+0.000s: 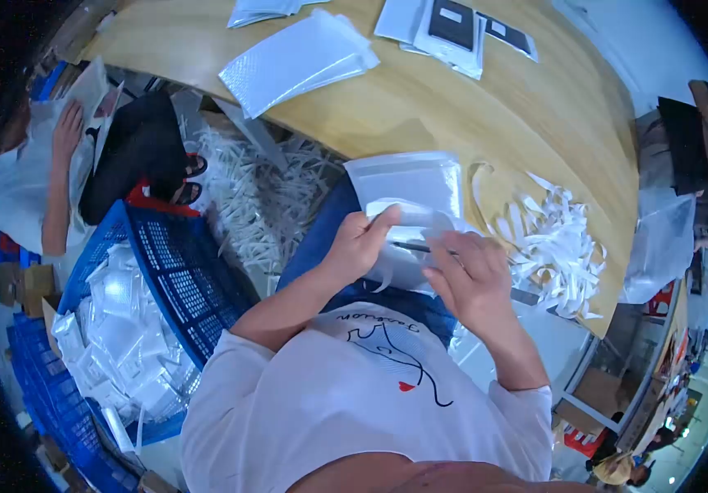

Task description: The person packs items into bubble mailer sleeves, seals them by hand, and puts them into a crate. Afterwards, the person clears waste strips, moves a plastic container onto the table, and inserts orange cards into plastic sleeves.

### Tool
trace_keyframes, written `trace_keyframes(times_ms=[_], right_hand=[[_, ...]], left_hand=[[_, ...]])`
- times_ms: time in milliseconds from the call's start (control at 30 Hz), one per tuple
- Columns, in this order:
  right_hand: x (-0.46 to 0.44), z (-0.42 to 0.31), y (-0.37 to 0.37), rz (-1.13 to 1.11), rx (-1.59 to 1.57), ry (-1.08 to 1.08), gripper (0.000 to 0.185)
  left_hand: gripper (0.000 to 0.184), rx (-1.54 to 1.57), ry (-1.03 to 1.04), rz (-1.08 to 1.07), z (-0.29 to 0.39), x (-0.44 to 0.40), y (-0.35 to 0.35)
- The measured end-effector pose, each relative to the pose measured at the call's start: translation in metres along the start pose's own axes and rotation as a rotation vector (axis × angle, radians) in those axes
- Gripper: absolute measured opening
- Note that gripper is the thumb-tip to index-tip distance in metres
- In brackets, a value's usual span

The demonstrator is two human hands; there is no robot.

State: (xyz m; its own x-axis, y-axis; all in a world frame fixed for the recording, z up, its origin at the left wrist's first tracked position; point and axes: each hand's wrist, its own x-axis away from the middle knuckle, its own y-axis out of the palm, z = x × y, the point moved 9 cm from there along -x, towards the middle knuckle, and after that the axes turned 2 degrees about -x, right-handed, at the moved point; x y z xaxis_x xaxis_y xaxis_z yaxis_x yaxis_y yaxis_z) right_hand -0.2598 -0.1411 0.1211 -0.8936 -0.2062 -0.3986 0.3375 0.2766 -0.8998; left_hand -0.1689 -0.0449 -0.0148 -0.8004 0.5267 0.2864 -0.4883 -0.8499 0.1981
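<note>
My left hand (360, 244) is closed on the upper left edge of a shiny white plastic mailer (403, 261), thumb and fingers pinched together. Across from it, my right hand (475, 279) has bent fingers on the mailer's right side, and they seem to grip it. A dark line shows on the mailer between the hands. A thin white strip (383, 278) curls at its lower left. Just beyond the hands, a stack of white padded mailers (411, 171) rests at the table's near edge. Right of my right hand lies a heap of curled white strips (558, 255).
More bubble mailers (300, 64) and packets with dark faces (454, 29) lie farther back on the wooden table (535, 115). At left stands a blue crate (189, 271) of filled packets. White shreds (247, 189) cover the floor beyond, near a seated person (58, 181).
</note>
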Motion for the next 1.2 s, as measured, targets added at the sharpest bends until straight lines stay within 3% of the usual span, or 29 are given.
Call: trace_keyframes(times_ms=[167,267,333,533,667,833,1000,1200], right_hand=[[0.006,-0.012,0.031,0.013,-0.055,0.03,0.045],[0.012,-0.013,0.031,0.086,0.121,-0.025,0.039],[0.017,-0.007,0.042,-0.188,-0.127,0.011,0.031],[0.013,-0.003,0.007,-0.192,-0.322,-0.059,0.036],[0.042,0.019,0.055,-0.211,-0.337,0.125,0.033],[0.037,0.028,0.049,-0.218,-0.496,0.196,0.03],[0.036,0.027,0.031,-0.213,-0.635,0.244,0.025],[0.029,0.038,0.04,-0.157,-0.575,0.314,0.022]], left_hand=[[0.027,-0.07,0.081,0.005,0.018,0.008,0.005],[0.024,-0.012,0.108,0.008,0.017,0.015,0.007],[0.023,-0.058,0.157,-0.039,0.029,0.023,0.014],[0.018,-0.258,0.388,-0.222,0.062,0.034,0.033],[0.015,-0.304,0.316,-0.185,0.029,0.019,0.032],[0.014,-0.247,0.233,-0.179,0.006,0.012,0.029],[0.016,-0.233,0.388,-0.224,0.028,0.019,0.039],[0.016,-0.226,0.294,-0.136,0.015,0.005,0.032]])
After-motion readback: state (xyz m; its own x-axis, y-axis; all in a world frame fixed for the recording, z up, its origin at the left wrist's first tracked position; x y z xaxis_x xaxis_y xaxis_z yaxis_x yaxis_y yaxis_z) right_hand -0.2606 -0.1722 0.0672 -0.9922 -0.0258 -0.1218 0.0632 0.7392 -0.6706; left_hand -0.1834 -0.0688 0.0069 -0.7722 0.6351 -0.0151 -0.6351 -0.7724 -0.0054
